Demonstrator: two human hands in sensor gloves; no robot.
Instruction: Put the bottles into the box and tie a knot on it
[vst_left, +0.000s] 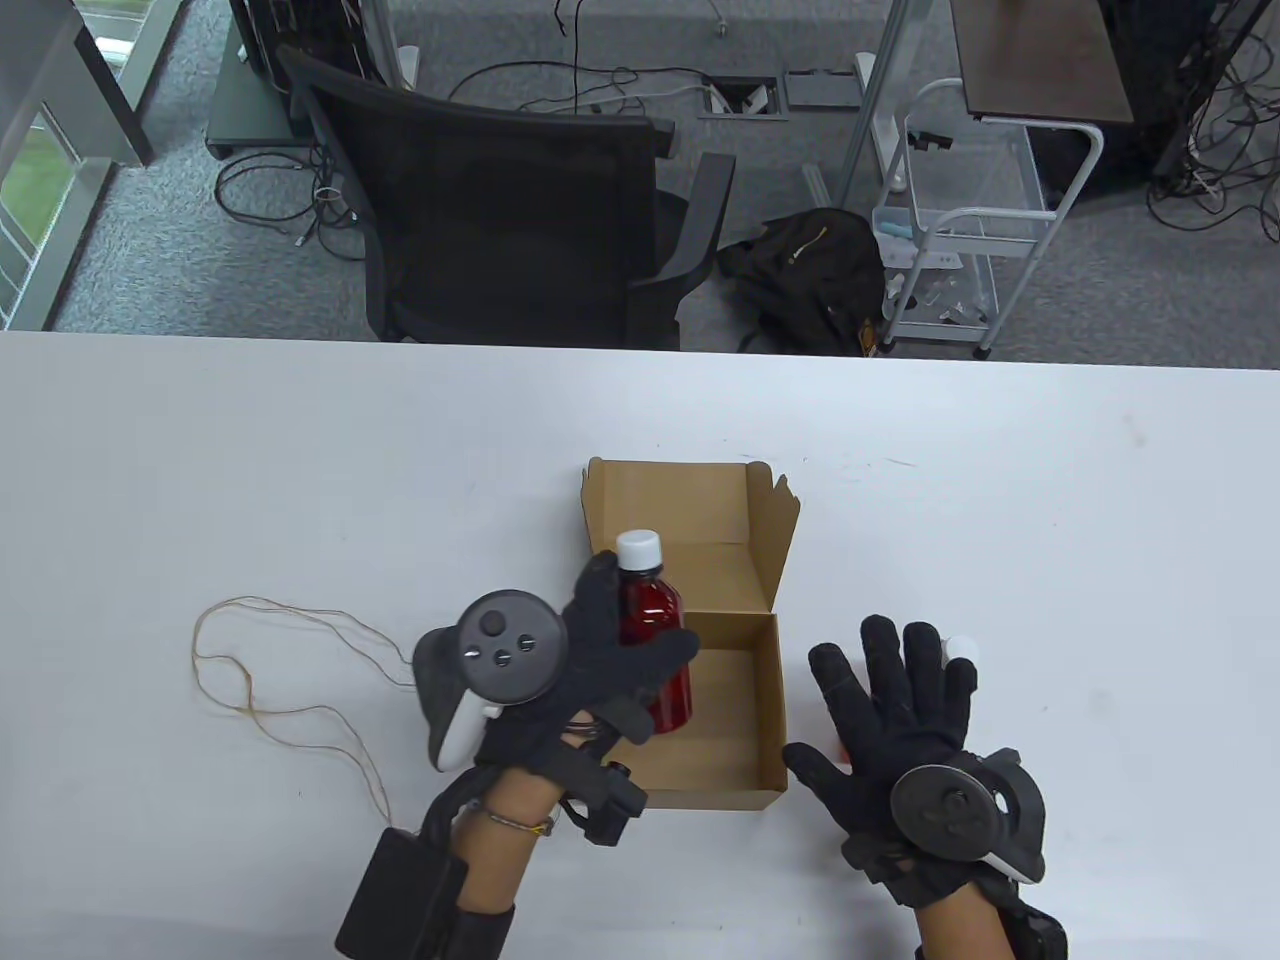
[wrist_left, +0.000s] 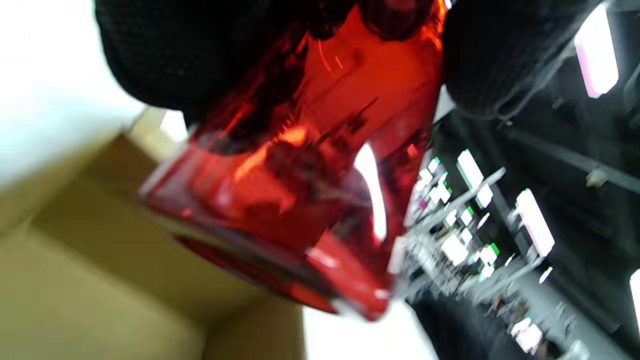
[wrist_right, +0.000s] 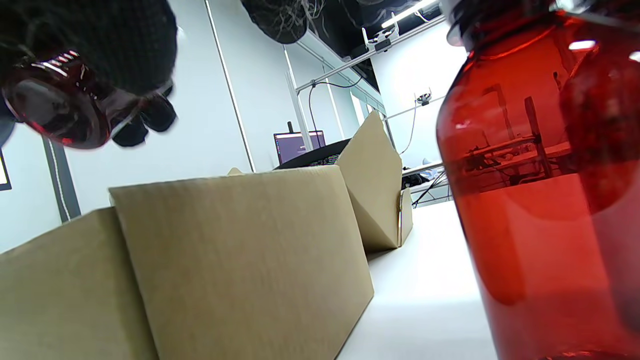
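Left hand holding one red bottle over the open box, second bottle waiting under the right hand.

The left hand (vst_left: 600, 670) is wrapping its fingers and thumb around a translucent red plastic bottle with a white cap (vst_left: 655, 640), keeping it roughly upright above the open brown cardboard box (vst_left: 765, 720), whose lid flap is standing up at the far side. The right hand (vst_left: 900, 720) is hovering with its fingers spread and straight, just right of the box, over a second red bottle with a white cap (vst_left: 963, 646) that's standing on the white table (vst_left: 300, 480); I can't tell if it's actually touching it. A thin tan string (vst_left: 270, 680) is lying in loose loops on the table, left of the left hand.
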